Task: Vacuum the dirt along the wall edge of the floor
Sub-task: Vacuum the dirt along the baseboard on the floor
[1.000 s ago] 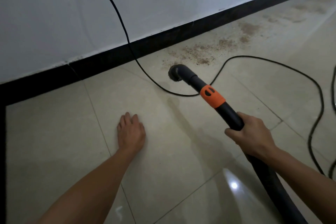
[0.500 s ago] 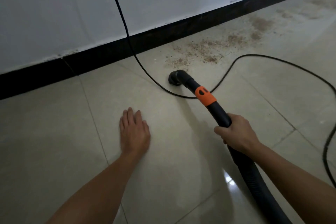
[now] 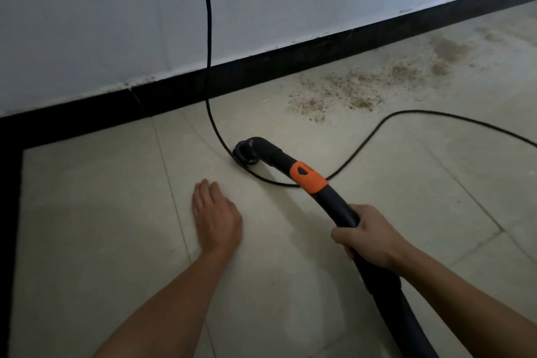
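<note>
Dirt (image 3: pixel 345 90): brown grit, scattered on the floor (image 3: pixel 87 227) just beside the black skirting (image 3: pixel 290 58) at the foot of the wall (image 3: pixel 87 23). We log it as a band whose long axis runs along the skirting, up and to the right; a second, fainter patch (image 3: pixel 447 49) lies farther along the same line.

Nozzle (image 3: pixel 247 151): black elbow, mouth down on the floor, well short of the dirt and to its lower left.

Hose (image 3: pixel 392 293): black, with an orange collar (image 3: pixel 309 177) behind the nozzle; it runs back to the lower right.

Right hand (image 3: pixel 369 238): fingers curled round the hose below the collar, gripping it. We count it the nearer hand to the dirt, and the one that steers.

Left hand (image 3: pixel 216 218): flat on the floor, fingers straight and together, holding nothing; we take it for a prop. It lies left of the nozzle, farther from the dirt.

Cord (image 3: pixel 207 38): black, drops down the wall, loops on the floor just beside the nozzle, passes under the hose near the collar, then curves off right between the hands and the dirt.

Relation noted: from both hands the dirt lies ahead and to the right. We judge the coming move a push of the nozzle up-right across the cord to the band's near end, then a sweep along the skirting.
</note>
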Available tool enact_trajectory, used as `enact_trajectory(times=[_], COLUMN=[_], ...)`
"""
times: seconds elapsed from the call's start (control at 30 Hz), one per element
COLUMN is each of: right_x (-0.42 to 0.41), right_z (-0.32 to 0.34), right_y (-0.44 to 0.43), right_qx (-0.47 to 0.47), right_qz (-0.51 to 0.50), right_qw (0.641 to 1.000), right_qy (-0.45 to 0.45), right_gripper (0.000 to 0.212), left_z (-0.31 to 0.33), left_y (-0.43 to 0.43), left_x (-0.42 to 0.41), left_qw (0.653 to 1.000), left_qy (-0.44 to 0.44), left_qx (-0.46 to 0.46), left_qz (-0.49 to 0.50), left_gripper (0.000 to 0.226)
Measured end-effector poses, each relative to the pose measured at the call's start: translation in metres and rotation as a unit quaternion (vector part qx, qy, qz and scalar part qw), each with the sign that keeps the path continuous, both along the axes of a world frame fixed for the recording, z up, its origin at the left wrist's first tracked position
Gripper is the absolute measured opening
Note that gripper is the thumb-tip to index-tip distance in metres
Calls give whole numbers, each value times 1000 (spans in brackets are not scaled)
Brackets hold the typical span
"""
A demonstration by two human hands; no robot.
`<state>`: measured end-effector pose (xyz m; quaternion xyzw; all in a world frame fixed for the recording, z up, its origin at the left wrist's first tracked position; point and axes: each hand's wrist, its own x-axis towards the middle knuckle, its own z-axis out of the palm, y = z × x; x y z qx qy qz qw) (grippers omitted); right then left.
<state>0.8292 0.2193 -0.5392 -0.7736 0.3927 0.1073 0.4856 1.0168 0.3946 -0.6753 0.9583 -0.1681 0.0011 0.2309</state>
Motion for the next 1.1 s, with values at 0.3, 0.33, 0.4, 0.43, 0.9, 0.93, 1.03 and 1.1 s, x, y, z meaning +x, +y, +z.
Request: enact_trajectory(times=[0.3,0.33,0.4,0.43,0.9,0.93,1.03,1.1], right_x=[43,31,2,-12,-14,-8,-3,-8], right_z=[5,6,9,10,-3,-4,-6,-6], right_y=[-3,-9,-21,-26,-77,-76,-70,-71], right_qx=[-116,-144,-180,-192,-31,-24,-26,-49], right_qz=[33,26,-13,-37,-215,-201,-151,-154], right_qw=[992,988,981,978,976,979,988,987], right_qy=[36,49,63,66,-37,-37,-20,-14], right_gripper=[18,18,17,16,9,9,11,10], left_z=[-2,-2,-1,0,6,6,5,6], left_y=[0,1,0,-1,-64,-64,-63,-63], left_x=[1,2,2,2,10,11,11,10], left_qw=[1000,999,997,995,986,985,986,987], left_qy=[-13,-18,-33,-42,-19,-21,-19,-20], left_qx=[23,31,59,69,126,126,125,122], left_qz=[-5,-9,-38,-60,-111,-112,-110,-105], left_gripper=[42,44,50,52,78,79,80,79])
